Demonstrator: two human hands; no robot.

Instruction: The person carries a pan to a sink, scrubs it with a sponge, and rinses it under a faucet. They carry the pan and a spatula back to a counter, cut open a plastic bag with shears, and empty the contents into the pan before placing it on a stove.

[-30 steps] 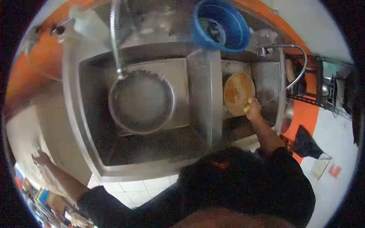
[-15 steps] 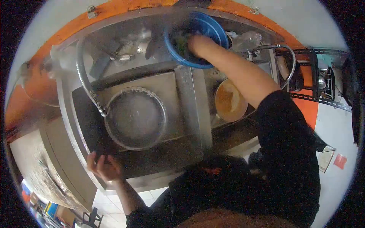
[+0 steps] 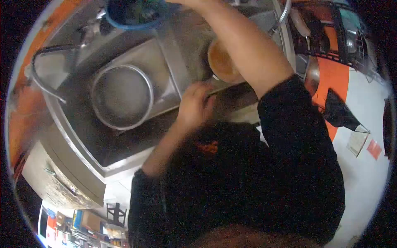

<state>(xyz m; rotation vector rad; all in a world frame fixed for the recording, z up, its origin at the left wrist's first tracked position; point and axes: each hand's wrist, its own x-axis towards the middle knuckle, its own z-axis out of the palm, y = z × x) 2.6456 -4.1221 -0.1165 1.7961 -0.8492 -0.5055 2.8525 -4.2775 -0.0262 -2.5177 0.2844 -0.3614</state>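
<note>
My left hand [image 3: 195, 106] is over the front of the sink divider, beside the right basin. Its fingers are loosely bent and blurred, the thumb stands apart, and I see nothing held in it. A round tan bowl [image 3: 220, 62] lies just beyond it in the right basin, partly behind my right forearm. At the top edge, my right hand [image 3: 180, 1] is mostly cut off beside the blue tub [image 3: 136, 27]; its fingers are hidden. Something greenish, too blurred to name, shows inside the tub. A large round metal basin [image 3: 150, 89] rests in the left sink.
A flexible hose faucet [image 3: 36, 74] hangs over the left sink, and another hose [image 3: 284, 12] curves at the right. A dark metal rack [image 3: 345, 31] stands on the right. A worn board [image 3: 53, 177] lies at the lower left beside the sink edge.
My left hand has moved right, from the sink's left front edge to the divider. The view has shifted, so the tub and basin sit higher and further left. My right hand has left the tub's middle.
</note>
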